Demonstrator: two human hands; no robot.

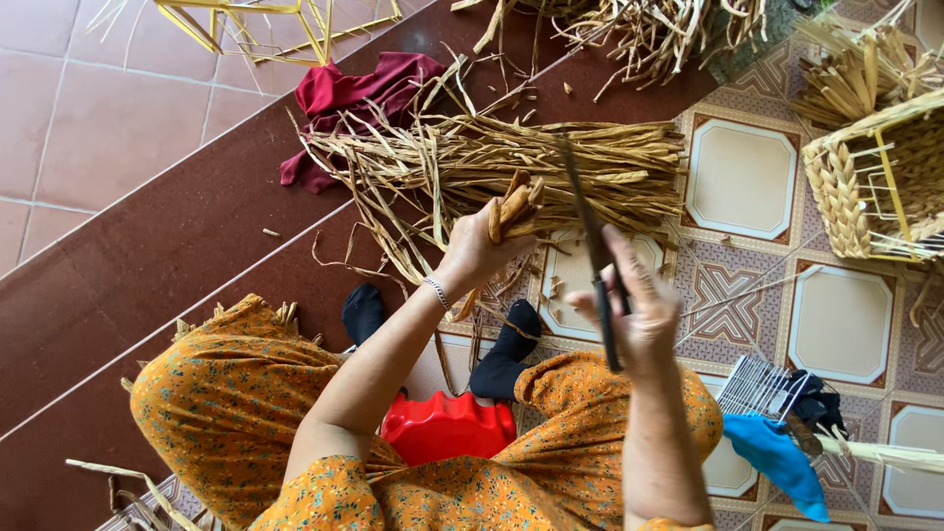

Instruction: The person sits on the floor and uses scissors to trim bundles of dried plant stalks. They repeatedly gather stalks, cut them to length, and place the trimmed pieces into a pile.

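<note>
Head view: left hand [470, 254] grip clasps dried stalks [513, 205]; right hand [637, 310] grip holds scissors [596, 258] just beside.

A patterned tile floor [846, 324] and dark red step [177, 256] carry a bundle of dried straw-coloured strips [472, 162], a crumpled red cloth [359, 93], a half-woven basket [875, 177], a blue cloth [782, 462] and a red plastic stool [447, 428].

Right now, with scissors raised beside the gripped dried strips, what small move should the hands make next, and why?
Probably bring the dark long-bladed scissors in the right hand across to the cut ends of the tan dried-leaf strips gripped by the left hand: the blades are raised just beside them, not yet touching.
</note>
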